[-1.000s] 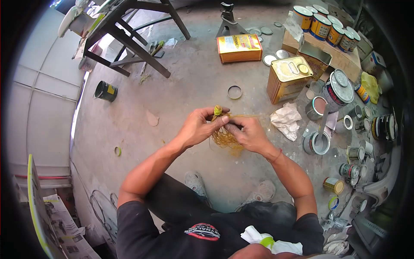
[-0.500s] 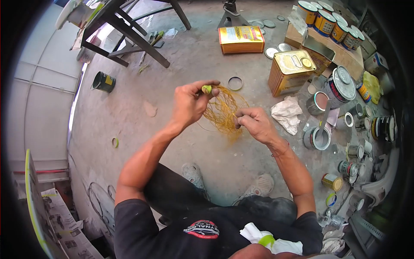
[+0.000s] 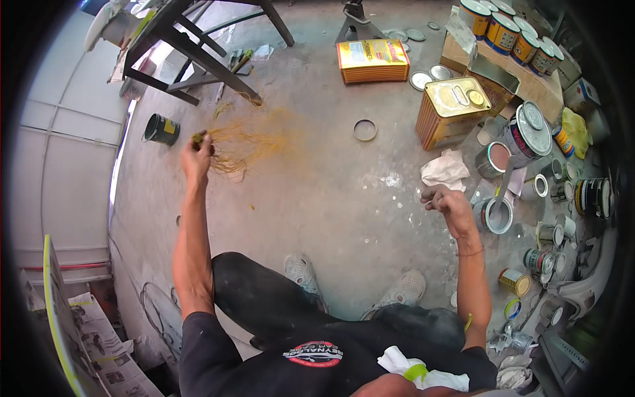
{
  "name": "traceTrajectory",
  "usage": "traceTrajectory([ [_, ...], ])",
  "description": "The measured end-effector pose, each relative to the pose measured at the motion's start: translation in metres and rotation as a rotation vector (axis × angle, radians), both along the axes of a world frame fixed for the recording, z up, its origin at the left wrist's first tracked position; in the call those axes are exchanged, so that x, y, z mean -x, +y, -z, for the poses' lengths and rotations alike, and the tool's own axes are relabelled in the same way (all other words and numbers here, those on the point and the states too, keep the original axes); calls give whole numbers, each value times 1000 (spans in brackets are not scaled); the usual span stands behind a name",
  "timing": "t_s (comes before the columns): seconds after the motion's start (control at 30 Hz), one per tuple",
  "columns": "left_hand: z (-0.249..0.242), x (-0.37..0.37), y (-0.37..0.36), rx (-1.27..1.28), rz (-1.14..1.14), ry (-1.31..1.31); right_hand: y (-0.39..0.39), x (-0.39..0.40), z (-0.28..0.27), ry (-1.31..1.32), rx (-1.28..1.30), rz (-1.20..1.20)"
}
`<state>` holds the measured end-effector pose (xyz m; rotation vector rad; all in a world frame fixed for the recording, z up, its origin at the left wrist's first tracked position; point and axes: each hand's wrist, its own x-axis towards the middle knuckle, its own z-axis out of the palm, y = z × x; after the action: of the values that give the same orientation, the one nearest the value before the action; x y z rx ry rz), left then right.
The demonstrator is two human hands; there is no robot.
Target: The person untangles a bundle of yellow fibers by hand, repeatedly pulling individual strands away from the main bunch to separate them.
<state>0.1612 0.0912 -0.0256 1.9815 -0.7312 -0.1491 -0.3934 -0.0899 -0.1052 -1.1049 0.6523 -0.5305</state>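
Note:
My left hand (image 3: 196,159) is stretched far to the left, closed round the gathered end of a bundle of yellow strands (image 3: 228,149). The loose strands fan out to the right over the floor, smeared by motion. A dark can (image 3: 161,129) stands just left of that hand. On the other side, my right hand (image 3: 451,206) is raised with loosely bent fingers, somewhat apart, and nothing shows in it. Beside its fingertips lies a crumpled white cloth (image 3: 444,169), and an open can with a flat stick in it (image 3: 493,215) is to the right.
A dark trestle (image 3: 211,63) stands at upper left. A yellow thinner tin (image 3: 374,61) lies behind, with an upright tin (image 3: 454,109) nearer. Several paint cans crowd the right side, including a large lidded one (image 3: 528,132). A ring (image 3: 364,130) lies on the floor.
My left hand has swung out to the left with the bundle of strands, which now spreads out. My right hand has let go of the strands and moved right, towards the cloth.

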Motion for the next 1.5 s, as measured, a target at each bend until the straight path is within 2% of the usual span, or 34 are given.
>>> traceTrajectory([
  [0.03,-4,24,-6,-99,92,4,-3,1,3,-48,-73,61],
  [0.1,-23,87,-39,-194,290,27,2,-23,-19,41,-17,111],
  [0.13,-30,115,-50,-209,393,56,5,-35,-28,82,148,70],
  [0.2,-57,174,-66,-319,532,-94,17,-60,-55,84,400,-24],
  [0.3,-71,230,-70,-349,684,72,35,-99,-94,59,657,-150],
  [0.37,-69,249,-66,-331,776,96,39,-114,-99,109,638,-188],
  [0.43,-64,257,-62,-384,787,307,42,-117,-89,158,616,-230],
  [0.47,-64,254,-60,-326,801,482,44,-116,-75,87,546,-181],
  [0.5,-62,250,-58,-323,799,480,45,-116,-72,16,472,-132],
  [0.53,-57,247,-57,-329,820,602,44,-112,-72,16,474,-130],
  [0.57,-51,246,-57,-335,842,725,43,-107,-72,89,423,-207],
  [0.63,-45,248,-55,-355,857,738,42,-104,-74,160,371,-276],
  [0.73,-46,255,-55,-323,822,811,43,-99,-78,156,308,-284],
  [0.8,-51,260,-55,-278,857,805,47,-99,-85,347,438,-330],
  [0.83,-50,262,-56,-277,859,805,47,-98,-83,349,439,-329],
  [0.9,-44,262,-56,-355,804,557,46,-97,-78,194,588,-116],
  [0.93,-38,262,-55,-272,764,653,47,-97,-77,194,586,-124],
  [1.0,-28,254,-60,-199,733,669,45,-96,-78,37,331,-199],
  [1.03,-23,249,-63,-131,706,683,45,-98,-71,40,328,-201],
  [1.1,-22,245,-66,-129,686,666,45,-103,-53,-233,1,-59],
  [1.2,-29,238,-72,-153,681,578,42,-98,-46,-106,41,-190],
  [1.27,-33,217,-79,40,546,335,49,-90,-46,-75,76,-215],
  [1.4,-35,142,-83,221,373,163,48,-76,-46,-51,235,-238],
  [1.43,-34,130,-82,221,374,161,47,-76,-45,-54,235,-237],
  [1.5,-28,107,-78,176,196,39,46,-74,-42,-35,243,-250],
])
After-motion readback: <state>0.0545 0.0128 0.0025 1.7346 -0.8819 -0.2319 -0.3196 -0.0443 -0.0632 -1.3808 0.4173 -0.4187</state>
